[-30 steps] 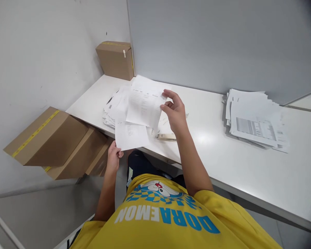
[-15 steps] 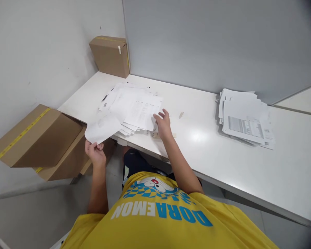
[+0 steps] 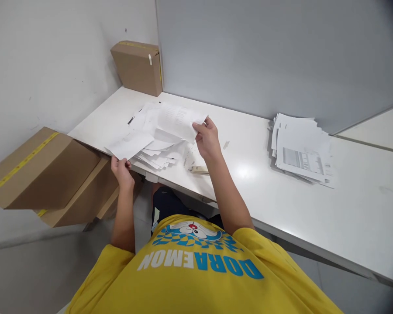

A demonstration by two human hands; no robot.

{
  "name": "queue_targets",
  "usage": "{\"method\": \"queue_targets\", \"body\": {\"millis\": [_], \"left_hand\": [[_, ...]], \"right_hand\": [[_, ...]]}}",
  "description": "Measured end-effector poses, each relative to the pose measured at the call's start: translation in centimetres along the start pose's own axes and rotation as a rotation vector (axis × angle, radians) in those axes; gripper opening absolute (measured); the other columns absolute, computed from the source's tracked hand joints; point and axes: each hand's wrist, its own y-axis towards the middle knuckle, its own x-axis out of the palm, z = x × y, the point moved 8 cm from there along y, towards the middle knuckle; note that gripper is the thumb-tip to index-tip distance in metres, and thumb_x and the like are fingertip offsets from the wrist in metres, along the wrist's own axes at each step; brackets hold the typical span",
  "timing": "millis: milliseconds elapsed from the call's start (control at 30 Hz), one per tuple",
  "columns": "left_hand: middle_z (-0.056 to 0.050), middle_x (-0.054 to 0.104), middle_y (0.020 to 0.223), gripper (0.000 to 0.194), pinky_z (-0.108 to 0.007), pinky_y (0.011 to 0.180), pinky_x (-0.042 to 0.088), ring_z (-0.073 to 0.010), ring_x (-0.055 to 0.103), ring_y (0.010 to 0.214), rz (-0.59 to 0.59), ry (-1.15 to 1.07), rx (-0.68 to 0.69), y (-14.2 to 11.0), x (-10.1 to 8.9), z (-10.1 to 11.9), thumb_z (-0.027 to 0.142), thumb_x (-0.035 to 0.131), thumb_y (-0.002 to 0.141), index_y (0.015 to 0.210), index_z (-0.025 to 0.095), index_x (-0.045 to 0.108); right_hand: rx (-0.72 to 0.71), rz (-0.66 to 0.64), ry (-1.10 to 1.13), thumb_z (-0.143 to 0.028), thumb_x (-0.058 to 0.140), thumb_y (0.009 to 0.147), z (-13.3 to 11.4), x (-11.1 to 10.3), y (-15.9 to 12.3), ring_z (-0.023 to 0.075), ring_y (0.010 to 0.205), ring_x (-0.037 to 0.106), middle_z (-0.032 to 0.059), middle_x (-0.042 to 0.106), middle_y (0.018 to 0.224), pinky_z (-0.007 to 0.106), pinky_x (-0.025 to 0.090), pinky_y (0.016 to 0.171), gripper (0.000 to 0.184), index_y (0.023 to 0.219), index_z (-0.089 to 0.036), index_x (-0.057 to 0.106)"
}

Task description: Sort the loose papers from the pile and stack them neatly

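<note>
Since 0.5 s ago, right hand (image 3: 208, 140) has lifted off the loose paper pile (image 3: 157, 148) and now pinches a printed sheet (image 3: 180, 121) just above it. Left hand (image 3: 121, 167) grips a blank sheet (image 3: 131, 145) at the pile's left edge, over the desk (image 3: 249, 174) front.

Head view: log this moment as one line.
left hand: holds sheet | right hand: lifts printed sheet | loose pile beneath | second stack at right
</note>
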Motion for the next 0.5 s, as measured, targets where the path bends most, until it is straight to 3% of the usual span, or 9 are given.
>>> {"method": "queue_targets", "body": {"millis": [133, 300, 500], "left_hand": [[0.007, 0.045, 0.053, 0.013, -0.018, 0.043, 0.025, -0.0068, 0.039, 0.047, -0.087, 0.159, -0.094, 1.4, 1.7, -0.8, 0.021, 0.057, 0.059, 0.070, 0.020, 0.049], [0.007, 0.044, 0.050, 0.020, -0.018, 0.040, 0.018, -0.0063, 0.034, 0.042, -0.014, 0.168, -0.130, 4.1, 1.8, -0.5, 0.016, 0.051, 0.056, 0.075, 0.020, 0.048], [0.008, 0.041, 0.050, 0.030, -0.017, 0.038, 0.016, -0.0066, 0.031, 0.040, -0.014, 0.222, -0.095, 6.6, 1.6, -0.3, 0.012, 0.047, 0.055, 0.083, 0.019, 0.053]], "right_hand": [[-0.030, -0.024, 0.034, -0.034, 0.076, 0.071, -0.6, 0.5, 0.7, 0.0201, 0.102, 0.065, 0.0002, 0.067, 0.094, 0.039, 0.056, 0.094, 0.031, 0.095, -0.025, 0.058], [-0.098, -0.035, 0.033, -0.040, 0.076, 0.073, -2.8, 0.7, 1.1, 0.0225, 0.110, 0.063, 0.0024, 0.068, 0.102, 0.040, 0.056, 0.094, 0.034, 0.098, -0.024, 0.060], [-0.218, 0.080, 0.012, -0.037, 0.071, 0.077, -4.7, -3.1, 2.2, 0.0222, 0.116, 0.061, 0.0024, 0.066, 0.104, 0.040, 0.055, 0.097, 0.026, 0.096, -0.024, 0.059]]}}
